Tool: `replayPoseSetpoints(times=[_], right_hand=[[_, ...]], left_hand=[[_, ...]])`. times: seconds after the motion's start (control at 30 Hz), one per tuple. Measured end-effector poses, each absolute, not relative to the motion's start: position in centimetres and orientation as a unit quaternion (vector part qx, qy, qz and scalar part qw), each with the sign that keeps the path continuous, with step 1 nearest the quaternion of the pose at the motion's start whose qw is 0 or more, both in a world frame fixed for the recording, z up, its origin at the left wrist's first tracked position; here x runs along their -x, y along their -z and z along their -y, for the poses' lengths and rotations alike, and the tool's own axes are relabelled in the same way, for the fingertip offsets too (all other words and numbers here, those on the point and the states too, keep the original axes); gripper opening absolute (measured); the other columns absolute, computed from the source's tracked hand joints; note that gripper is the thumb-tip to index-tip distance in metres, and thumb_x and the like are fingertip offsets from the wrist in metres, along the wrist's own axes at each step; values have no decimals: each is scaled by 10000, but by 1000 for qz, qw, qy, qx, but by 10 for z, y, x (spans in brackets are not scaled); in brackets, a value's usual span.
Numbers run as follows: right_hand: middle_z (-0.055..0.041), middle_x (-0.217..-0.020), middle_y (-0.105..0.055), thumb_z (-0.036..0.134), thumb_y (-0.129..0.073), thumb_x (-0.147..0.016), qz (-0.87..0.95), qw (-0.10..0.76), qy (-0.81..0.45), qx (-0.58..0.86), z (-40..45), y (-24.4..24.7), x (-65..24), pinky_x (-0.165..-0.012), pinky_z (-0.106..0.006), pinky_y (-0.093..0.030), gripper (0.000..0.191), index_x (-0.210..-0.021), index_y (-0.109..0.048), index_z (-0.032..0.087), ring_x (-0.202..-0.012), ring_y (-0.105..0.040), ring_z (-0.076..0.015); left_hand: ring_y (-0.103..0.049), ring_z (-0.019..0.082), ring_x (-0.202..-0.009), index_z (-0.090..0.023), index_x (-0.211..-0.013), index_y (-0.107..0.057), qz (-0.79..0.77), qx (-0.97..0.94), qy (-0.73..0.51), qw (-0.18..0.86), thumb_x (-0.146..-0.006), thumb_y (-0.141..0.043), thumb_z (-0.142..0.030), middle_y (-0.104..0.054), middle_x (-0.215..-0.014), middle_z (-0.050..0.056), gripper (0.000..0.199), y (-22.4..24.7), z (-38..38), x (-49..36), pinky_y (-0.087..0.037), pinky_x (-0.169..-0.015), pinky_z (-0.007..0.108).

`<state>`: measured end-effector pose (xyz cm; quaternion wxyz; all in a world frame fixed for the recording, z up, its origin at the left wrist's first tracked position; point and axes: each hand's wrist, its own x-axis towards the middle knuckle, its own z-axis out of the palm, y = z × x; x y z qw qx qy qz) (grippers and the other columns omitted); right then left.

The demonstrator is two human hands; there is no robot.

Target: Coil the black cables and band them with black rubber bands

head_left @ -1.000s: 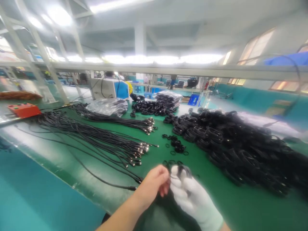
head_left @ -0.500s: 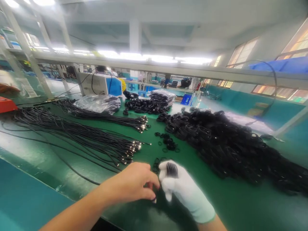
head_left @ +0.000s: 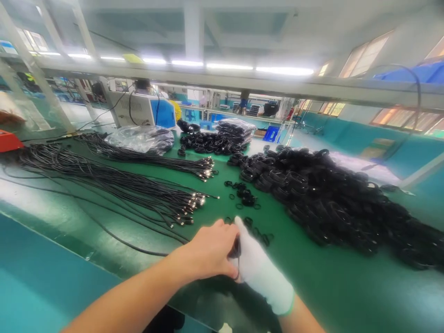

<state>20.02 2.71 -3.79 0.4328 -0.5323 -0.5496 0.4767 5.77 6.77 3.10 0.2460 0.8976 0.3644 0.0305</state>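
Observation:
My bare left hand [head_left: 215, 249] is closed, its fingers pressed against the palm side of my right hand [head_left: 260, 268], which wears a white glove. Between them shows part of a black coiled cable [head_left: 235, 248]; both hands grip it, and most of it is hidden. A thin dark strand runs down near my left thumb. Just beyond the hands lie several small black rings [head_left: 265, 238]. Another little heap of black rings [head_left: 247, 198] sits farther back on the green table.
Straight black cables [head_left: 138, 194] with metal plugs lie in bundles at left. A large pile of coiled black cables [head_left: 312, 199] covers the right. Behind are a clear plastic bag [head_left: 142, 138], a white-and-blue machine [head_left: 144, 110] and a shelf rail [head_left: 215, 74].
My left hand has moved right and closed against my right hand at the coil. The gloved hand has turned, hiding the coil's windings. The view has tilted slightly.

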Motion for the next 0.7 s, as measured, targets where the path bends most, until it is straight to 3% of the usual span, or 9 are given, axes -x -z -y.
replayPoseSetpoints(times=[0.1, 0.2, 0.3, 0.37, 0.43, 0.57, 0.7], right_hand=[[-79, -1014, -649, 190, -708, -584, 562, 424, -445, 553, -25, 30, -200, -776, -364, -508, 772, -1306, -434, 193, -907, -621, -258], [-53, -969, -645, 152, -681, -595, 579, 413, -381, 591, -25, 20, -202, -821, -368, -492, 575, -1153, -551, 203, -899, -609, -237], [-56, -1050, -594, 153, -656, -627, 574, 437, -429, 543, -23, 15, -210, -614, -294, -524, 365, -978, -576, 216, -786, -613, -189], [-70, -1131, -558, 151, -690, -605, 541, 446, -573, 425, -21, 15, -217, -426, -230, -466, 393, -958, -532, 224, -605, -592, -129], [-67, -1053, -603, 176, -729, -597, 495, 451, -678, 305, -20, 19, -222, -352, -197, -398, 447, -970, -488, 230, -452, -533, -82], [9, -670, -641, 243, -702, -696, 458, 489, -717, 193, -20, 27, -220, -385, -161, -365, 425, -1022, -429, 237, -396, -515, -86], [2, -670, -651, 241, -702, -704, 443, 501, -719, 187, -21, 26, -212, -424, -159, -385, 473, -1082, -418, 228, -436, -541, -87]], left_hand=[[-562, 236, -755, -193, -896, -589, -358, -901, 28, 244, -543, -715, -421, -613, -837, 48, 438, -34, -84, -59, -378, -546, 261], [-569, 179, -644, -199, -831, -635, -331, -876, 68, 345, -645, -616, -358, -662, -794, 16, 245, -34, -103, -54, -371, -511, 235], [-566, 141, -600, -197, -681, -651, -323, -849, 31, 417, -718, -463, -210, -677, -692, -19, 192, -27, -108, -52, -380, -531, 222], [-564, 138, -573, -188, -603, -633, -335, -837, 20, 432, -695, -448, -162, -661, -619, -16, 209, -21, -103, -52, -392, -537, 226], [-558, 133, -525, -176, -607, -621, -346, -815, 18, 465, -705, -465, -180, -641, -589, -6, 184, -19, -96, -52, -410, -512, 229], [-580, 122, -524, -147, -773, -597, -364, -679, -135, 623, -737, -558, -271, -640, -655, 14, 135, -28, -90, -50, -472, -519, 237], [-594, 116, -602, -125, -831, -580, -337, -569, -253, 707, -690, -617, -189, -627, -711, 22, 159, -35, -88, -54, -503, -623, 264]])
